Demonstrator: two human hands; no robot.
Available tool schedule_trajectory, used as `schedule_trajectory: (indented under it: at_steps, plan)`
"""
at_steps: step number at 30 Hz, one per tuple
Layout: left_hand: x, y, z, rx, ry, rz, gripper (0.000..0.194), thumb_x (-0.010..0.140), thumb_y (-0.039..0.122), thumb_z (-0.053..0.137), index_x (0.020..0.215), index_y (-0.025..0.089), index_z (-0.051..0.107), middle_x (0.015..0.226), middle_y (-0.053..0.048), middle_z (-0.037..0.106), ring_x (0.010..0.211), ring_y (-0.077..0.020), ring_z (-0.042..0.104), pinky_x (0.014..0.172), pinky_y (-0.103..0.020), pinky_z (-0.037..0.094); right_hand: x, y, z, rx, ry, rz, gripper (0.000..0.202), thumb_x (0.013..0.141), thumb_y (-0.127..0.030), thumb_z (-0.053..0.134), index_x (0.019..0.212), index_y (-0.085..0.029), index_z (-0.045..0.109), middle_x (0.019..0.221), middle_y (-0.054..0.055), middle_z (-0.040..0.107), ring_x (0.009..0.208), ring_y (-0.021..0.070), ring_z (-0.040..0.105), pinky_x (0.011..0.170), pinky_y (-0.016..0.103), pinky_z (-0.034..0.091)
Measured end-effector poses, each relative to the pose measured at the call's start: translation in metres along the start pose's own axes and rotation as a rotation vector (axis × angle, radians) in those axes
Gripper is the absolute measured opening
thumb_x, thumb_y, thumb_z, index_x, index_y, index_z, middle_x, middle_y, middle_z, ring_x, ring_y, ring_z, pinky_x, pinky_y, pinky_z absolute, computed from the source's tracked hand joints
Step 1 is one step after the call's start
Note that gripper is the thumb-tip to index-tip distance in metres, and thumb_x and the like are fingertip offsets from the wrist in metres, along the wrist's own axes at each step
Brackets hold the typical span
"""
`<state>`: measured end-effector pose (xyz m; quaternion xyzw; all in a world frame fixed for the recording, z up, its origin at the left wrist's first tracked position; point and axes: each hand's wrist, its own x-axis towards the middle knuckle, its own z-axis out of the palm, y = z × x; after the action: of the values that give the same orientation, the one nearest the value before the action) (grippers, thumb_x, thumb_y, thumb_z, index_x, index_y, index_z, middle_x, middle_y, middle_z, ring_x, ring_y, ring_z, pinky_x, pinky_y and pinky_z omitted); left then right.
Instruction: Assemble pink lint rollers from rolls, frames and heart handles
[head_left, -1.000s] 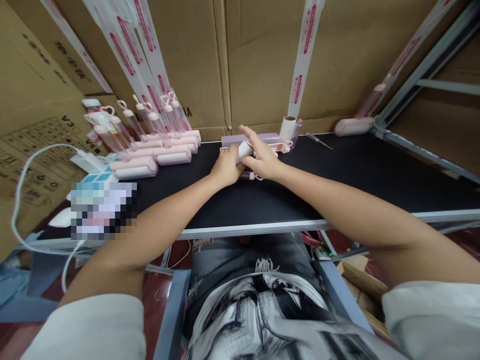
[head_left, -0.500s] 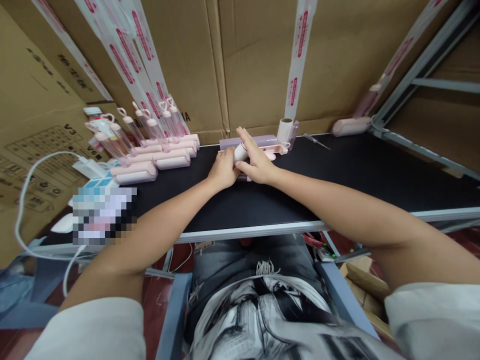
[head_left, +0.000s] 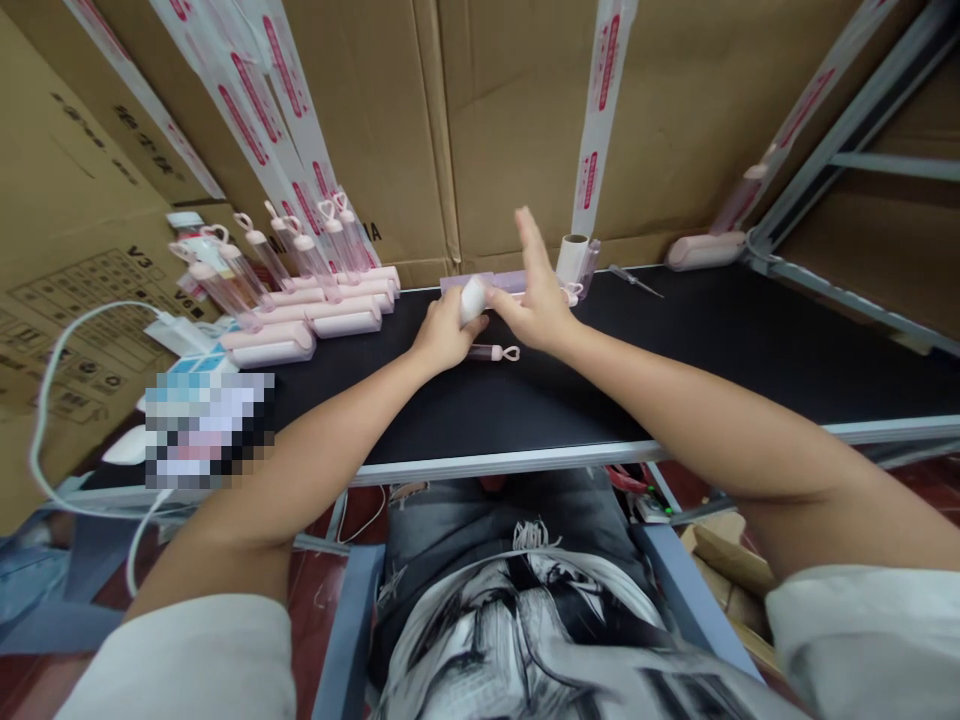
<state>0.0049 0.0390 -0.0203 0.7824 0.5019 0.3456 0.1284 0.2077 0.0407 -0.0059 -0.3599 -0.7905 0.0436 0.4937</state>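
My left hand [head_left: 444,330] is wrapped round a small white roll [head_left: 472,299], tilted with one end toward me. My right hand [head_left: 541,305] is just right of it, palm turned to the roll and fingers stretched upward. Whether its thumb touches the roll, I cannot tell. Below them on the black table [head_left: 570,400] lies a clear tube handle [head_left: 491,353] with a heart-shaped loop, its left part hidden by my left hand. A lavender strip-like piece [head_left: 517,282] lies behind the hands, and a pink heart loop [head_left: 574,291] shows beside the right wrist.
Several pink lint rollers [head_left: 315,310] with heart-looped handles stand at the left. A white roll with a cardboard core [head_left: 571,262] and a screwdriver [head_left: 636,281] are at the back. Another pink roller [head_left: 705,250] stands at right. A phone [head_left: 210,430] and white cable lie left.
My right hand has come off the roll, moving right and up with its fingers opening out. The left hand keeps the roll, now tipped more upright. The heart-looped handle beneath is uncovered.
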Motion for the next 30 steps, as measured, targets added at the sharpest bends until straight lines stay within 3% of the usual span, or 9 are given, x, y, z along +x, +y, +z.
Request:
schedule_trajectory:
  at_steps: [2,3,5,8,11,15,21,26,30]
  plan:
    - [0.000,0.001,-0.003,0.049,0.007,-0.015,0.047,0.097,0.035,0.070,0.139,0.017,0.058,0.136,-0.018,0.074,0.123,-0.0357,0.071,0.108,-0.054,0.055,-0.001,-0.004,-0.001,-0.012,0.117,0.044,0.103,0.100,-0.042,0.062,0.182,-0.025,0.002,0.191,0.007,0.007,0.177,0.0367,-0.001,0.144,0.061,0.010]
    - [0.000,0.001,-0.003,0.066,0.009,-0.010,0.048,0.098,0.034,0.068,0.141,0.017,0.056,0.138,-0.019,0.073,0.125,-0.0364,0.070,0.109,-0.054,0.055,-0.002,-0.005,0.000,0.001,0.114,0.050,0.104,0.099,-0.040,0.063,0.182,-0.024,0.003,0.191,0.007,0.008,0.177,0.0363,0.000,0.144,0.062,0.011]
    - [0.000,0.002,-0.004,0.081,0.011,-0.008,0.047,0.099,0.032,0.067,0.141,0.017,0.055,0.138,-0.020,0.072,0.125,-0.0373,0.069,0.108,-0.054,0.055,-0.004,-0.003,0.006,0.054,-0.048,0.019,0.104,0.096,-0.040,0.067,0.182,-0.023,0.012,0.189,0.010,0.018,0.177,0.0369,0.008,0.143,0.062,0.015]
    - [0.000,0.002,-0.004,0.137,-0.006,-0.004,0.045,0.096,0.026,0.067,0.138,0.015,0.056,0.136,-0.021,0.072,0.125,-0.0391,0.069,0.108,-0.055,0.055,-0.004,0.005,0.013,0.119,-0.345,-0.050,0.099,0.090,-0.041,0.073,0.177,-0.018,0.033,0.182,0.016,0.036,0.171,0.0381,0.031,0.140,0.062,0.025]
    - [0.002,0.001,-0.007,0.162,0.034,0.008,0.046,0.095,0.024,0.067,0.139,0.014,0.055,0.138,-0.021,0.071,0.128,-0.0387,0.067,0.110,-0.054,0.053,0.000,0.014,0.010,0.084,-0.308,-0.001,0.087,0.093,-0.038,0.067,0.173,-0.015,0.042,0.178,0.017,0.043,0.166,0.0355,0.042,0.139,0.059,0.030]
    - [0.009,-0.004,-0.018,0.109,0.147,-0.020,0.046,0.095,0.027,0.070,0.137,0.017,0.056,0.137,-0.017,0.071,0.129,-0.0340,0.067,0.113,-0.050,0.052,0.005,0.022,0.001,-0.064,-0.254,0.108,0.071,0.099,-0.027,0.056,0.169,-0.013,0.049,0.175,0.016,0.049,0.167,0.0358,0.041,0.138,0.061,0.032]
    - [0.022,-0.017,-0.037,0.041,0.230,-0.271,0.040,0.091,0.032,0.077,0.126,0.022,0.060,0.132,-0.015,0.073,0.126,-0.0346,0.069,0.109,-0.048,0.053,0.006,0.026,0.003,-0.364,-0.472,0.292,0.068,0.099,-0.017,0.054,0.167,-0.013,0.052,0.165,0.020,0.061,0.168,0.0521,0.031,0.128,0.089,0.019]
    - [0.027,-0.025,-0.039,-0.090,0.180,-0.405,0.037,0.092,0.035,0.076,0.123,0.021,0.061,0.119,-0.014,0.074,0.105,-0.0318,0.073,0.094,-0.048,0.060,0.006,0.020,0.007,-0.452,-0.520,0.263,0.065,0.100,-0.015,0.052,0.165,-0.011,0.055,0.159,0.022,0.065,0.167,0.0516,0.032,0.128,0.090,0.014]
    - [0.027,-0.028,-0.041,-0.126,0.148,-0.428,0.039,0.087,0.037,0.079,0.118,0.022,0.061,0.115,-0.013,0.074,0.093,-0.0284,0.072,0.082,-0.043,0.061,0.005,0.012,0.006,-0.413,-0.531,0.194,0.062,0.098,-0.017,0.054,0.160,-0.014,0.060,0.156,0.020,0.068,0.163,0.0502,0.039,0.128,0.088,0.016]
